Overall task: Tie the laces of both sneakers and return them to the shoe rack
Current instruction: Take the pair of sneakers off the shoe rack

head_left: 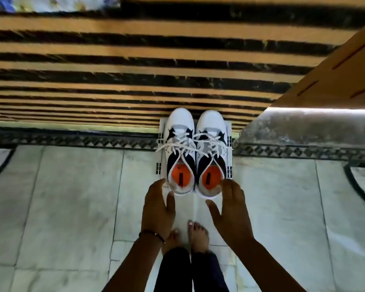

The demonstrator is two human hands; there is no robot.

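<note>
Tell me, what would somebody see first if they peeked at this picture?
The pair of white sneakers with bright orange insoles in the middle, standing side by side on a white stand with black marks, laces spilling across both. Just below them, the left hand and right hand are open near the heels, with bare feet on the pale tiled floor. Behind the sneakers runs a bold wall of tan and black stripes.

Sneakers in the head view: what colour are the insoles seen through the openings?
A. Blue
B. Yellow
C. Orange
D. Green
C: both sneakers, the left one and the right one, show bright orange insoles inside their openings, each with a small dark label.
</note>
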